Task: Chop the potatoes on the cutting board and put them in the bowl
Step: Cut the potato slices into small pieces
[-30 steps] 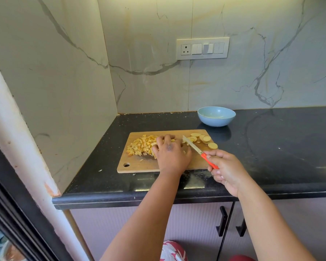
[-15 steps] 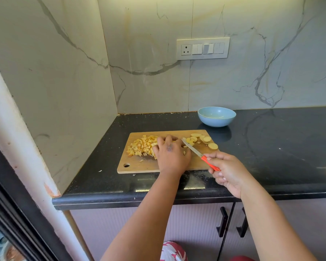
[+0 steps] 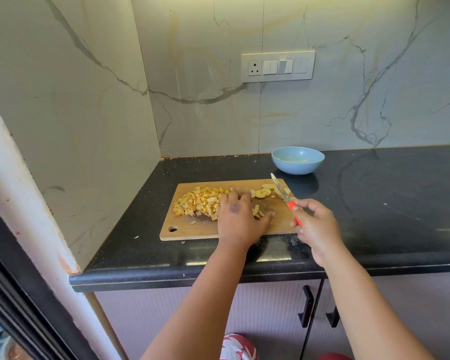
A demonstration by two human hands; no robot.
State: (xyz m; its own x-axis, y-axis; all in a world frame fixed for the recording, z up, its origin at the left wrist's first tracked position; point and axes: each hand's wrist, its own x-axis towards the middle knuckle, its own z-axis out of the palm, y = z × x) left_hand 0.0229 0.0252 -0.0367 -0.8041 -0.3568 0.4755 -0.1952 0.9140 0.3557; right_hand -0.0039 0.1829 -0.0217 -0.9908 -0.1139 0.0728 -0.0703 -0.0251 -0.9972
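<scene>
1. A wooden cutting board (image 3: 192, 229) lies on the black countertop (image 3: 374, 203), its hanging hole at the 8 o'clock corner.
2. A heap of diced potato (image 3: 200, 202) covers the board's 9 to 11 o'clock part; a few uncut round potato slices (image 3: 260, 193) lie toward its 1 o'clock corner.
3. The left hand (image 3: 238, 219) lies palm-down on the board, fingers stretched toward 12 o'clock and touching the right edge of the heap, thumb spread out toward 3 o'clock beside a few loose pieces.
4. The right hand (image 3: 315, 224) hovers at the board's 3 o'clock edge, fingers curled around the red handle of a knife (image 3: 283, 194); the blade rises toward 11 o'clock over the slices.
5. A light blue bowl (image 3: 298, 165) stands on the countertop just beyond the board's 1 o'clock corner, apart from it; what it holds I cannot tell.
6. A switch panel (image 3: 278, 66) sits on the marble wall above.
</scene>
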